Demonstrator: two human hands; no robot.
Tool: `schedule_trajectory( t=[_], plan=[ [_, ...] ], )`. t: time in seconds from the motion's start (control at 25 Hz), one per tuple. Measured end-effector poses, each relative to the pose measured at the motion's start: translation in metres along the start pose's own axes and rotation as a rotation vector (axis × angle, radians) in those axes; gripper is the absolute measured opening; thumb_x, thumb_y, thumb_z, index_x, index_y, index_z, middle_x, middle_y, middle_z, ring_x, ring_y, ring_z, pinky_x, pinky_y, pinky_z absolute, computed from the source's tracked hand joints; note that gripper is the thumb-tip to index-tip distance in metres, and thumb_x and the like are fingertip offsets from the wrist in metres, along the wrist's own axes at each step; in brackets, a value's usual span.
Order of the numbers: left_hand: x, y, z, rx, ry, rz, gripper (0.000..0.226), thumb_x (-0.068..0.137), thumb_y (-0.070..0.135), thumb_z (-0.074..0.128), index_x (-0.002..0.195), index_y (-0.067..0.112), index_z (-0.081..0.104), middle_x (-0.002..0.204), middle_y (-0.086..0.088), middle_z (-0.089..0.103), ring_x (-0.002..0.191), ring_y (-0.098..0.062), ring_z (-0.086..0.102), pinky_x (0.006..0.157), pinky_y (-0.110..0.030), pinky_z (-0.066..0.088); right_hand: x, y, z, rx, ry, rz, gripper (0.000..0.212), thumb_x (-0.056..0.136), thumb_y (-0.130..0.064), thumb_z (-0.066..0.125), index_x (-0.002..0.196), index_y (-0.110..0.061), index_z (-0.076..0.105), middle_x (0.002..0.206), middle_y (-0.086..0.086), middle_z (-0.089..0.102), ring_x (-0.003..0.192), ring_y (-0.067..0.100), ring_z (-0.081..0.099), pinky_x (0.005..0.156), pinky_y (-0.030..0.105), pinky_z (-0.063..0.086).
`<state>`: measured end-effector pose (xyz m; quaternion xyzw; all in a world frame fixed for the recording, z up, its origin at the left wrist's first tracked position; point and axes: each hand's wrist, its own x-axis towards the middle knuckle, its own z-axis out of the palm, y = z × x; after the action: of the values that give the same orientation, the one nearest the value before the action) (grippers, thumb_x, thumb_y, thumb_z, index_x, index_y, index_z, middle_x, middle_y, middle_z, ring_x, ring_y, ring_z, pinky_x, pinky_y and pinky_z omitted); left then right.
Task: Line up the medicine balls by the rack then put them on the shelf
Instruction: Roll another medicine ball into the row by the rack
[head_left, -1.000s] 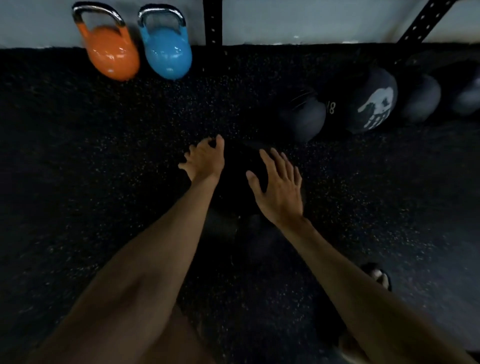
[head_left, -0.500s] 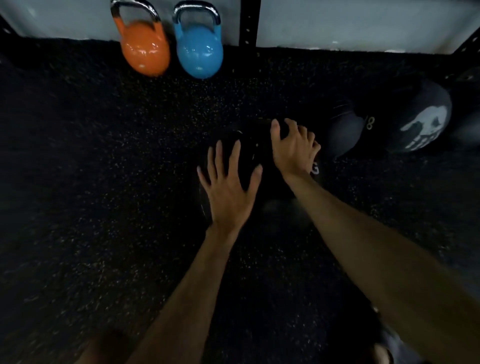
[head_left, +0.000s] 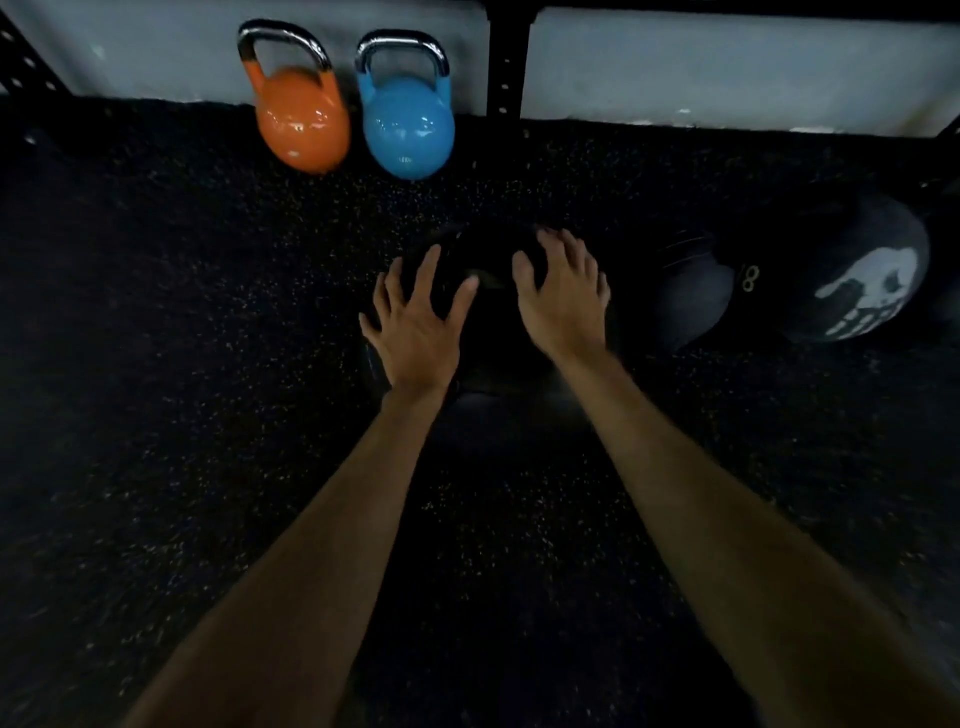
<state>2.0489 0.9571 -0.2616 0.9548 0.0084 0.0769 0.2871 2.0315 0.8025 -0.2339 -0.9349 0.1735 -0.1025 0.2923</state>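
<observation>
A black medicine ball (head_left: 491, 306) lies on the dark speckled rubber floor in the middle of the view, hard to make out in the dim light. My left hand (head_left: 415, 317) rests flat on its left side with fingers spread. My right hand (head_left: 563, 291) lies on its right top, fingers spread and lightly bent over the curve. To the right sit a dark grey medicine ball (head_left: 691, 296) and a black one with a white handprint logo (head_left: 862, 275).
An orange kettlebell (head_left: 301, 117) and a blue kettlebell (head_left: 408, 122) stand against the pale wall at the back. A black rack upright (head_left: 506, 62) rises right of them, with another perforated post (head_left: 26, 57) at far left. Open floor lies left.
The ball has rolled toward the wall under my hands. My right hand has moved from the far side onto its right top, and the left has stayed flat on its left side.
</observation>
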Motion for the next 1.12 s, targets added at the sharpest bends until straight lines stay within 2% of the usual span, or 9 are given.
schedule_trajectory(
  t=[0.12,0.2,0.4,0.48,0.6,0.72,0.84,1.0,1.12],
  plan=[
    [0.064,0.018,-0.002,-0.067,-0.061,-0.121,0.066,0.09,0.077,0.037,0.147,0.043,0.042,0.154,-0.008,0.039,0.143,-0.033,0.033,0.112,-0.065,0.026,-0.07,0.025,0.015,-0.034,-0.001,-0.088,0.088,0.094,-0.075,0.037,0.161,-0.031,0.001,0.17,0.002,-0.008,0.156,0.024,-0.012,0.118,0.061,0.001],
    [0.091,0.027,0.003,-0.111,-0.048,-0.182,0.065,0.09,0.075,0.041,0.141,0.037,0.051,0.147,-0.011,0.045,0.137,-0.035,0.038,0.11,-0.061,0.031,-0.073,0.04,0.027,-0.064,-0.01,-0.095,0.1,0.087,-0.082,0.04,0.161,-0.031,-0.005,0.169,0.002,-0.015,0.155,0.025,-0.017,0.116,0.068,0.005],
    [0.054,0.034,0.034,-0.152,0.253,0.013,0.058,0.096,0.059,0.05,0.142,0.023,0.052,0.149,-0.013,0.045,0.14,-0.032,0.039,0.115,-0.061,0.028,0.018,0.034,0.026,0.0,-0.001,-0.027,0.095,0.087,-0.081,0.039,0.16,-0.037,-0.003,0.17,0.001,-0.007,0.156,0.025,-0.007,0.111,0.075,0.012],
    [0.018,0.023,0.054,-0.095,0.217,0.144,0.063,0.099,0.056,0.05,0.154,0.029,0.035,0.164,-0.01,0.022,0.153,-0.028,0.017,0.12,-0.061,0.015,0.056,0.032,0.026,0.024,0.012,-0.005,0.092,0.087,-0.081,0.038,0.16,-0.038,0.001,0.17,0.002,-0.002,0.156,0.025,-0.003,0.112,0.074,0.014],
    [0.015,0.011,0.064,-0.111,0.098,0.278,0.065,0.101,0.053,0.05,0.158,0.036,0.024,0.169,-0.005,0.002,0.156,-0.027,-0.002,0.118,-0.068,0.013,0.098,0.034,0.023,0.143,0.025,0.069,0.089,0.089,-0.08,0.037,0.16,-0.034,0.009,0.169,0.006,0.004,0.155,0.025,0.005,0.115,0.072,0.013],
    [0.056,0.031,0.057,-0.058,0.033,0.214,0.065,0.099,0.054,0.05,0.157,0.04,0.025,0.169,-0.006,0.005,0.155,-0.03,0.0,0.115,-0.071,0.015,0.091,0.058,0.027,0.173,0.1,-0.049,0.081,0.094,-0.07,0.043,0.159,-0.026,0.02,0.167,0.013,0.01,0.154,0.031,0.013,0.12,0.063,0.018],
    [0.103,0.048,0.046,-0.002,-0.092,0.118,0.066,0.098,0.052,0.052,0.156,0.045,0.022,0.169,-0.005,0.003,0.155,-0.028,-0.001,0.116,-0.07,0.016,0.07,0.085,0.042,0.112,0.06,-0.234,0.079,0.097,-0.064,0.048,0.16,-0.029,0.015,0.169,0.009,0.001,0.156,0.029,0.0,0.124,0.056,0.013],
    [0.147,0.081,0.038,0.116,-0.208,0.044,0.065,0.098,0.055,0.051,0.156,0.045,0.022,0.166,-0.016,0.006,0.151,-0.039,0.005,0.115,-0.065,0.024,0.106,0.084,0.043,0.173,0.019,-0.141,0.078,0.097,-0.062,0.045,0.161,-0.03,0.013,0.169,0.009,0.0,0.156,0.028,-0.003,0.124,0.057,0.011],
    [0.132,0.1,0.055,0.191,-0.09,0.088,0.063,0.098,0.05,0.055,0.154,0.036,0.031,0.158,-0.021,0.019,0.146,-0.04,0.018,0.112,-0.061,0.033,0.133,0.095,0.037,0.203,-0.021,-0.097,0.08,0.097,-0.063,0.044,0.161,-0.029,0.011,0.169,0.01,-0.001,0.156,0.03,-0.004,0.124,0.057,0.01]
  ],
)
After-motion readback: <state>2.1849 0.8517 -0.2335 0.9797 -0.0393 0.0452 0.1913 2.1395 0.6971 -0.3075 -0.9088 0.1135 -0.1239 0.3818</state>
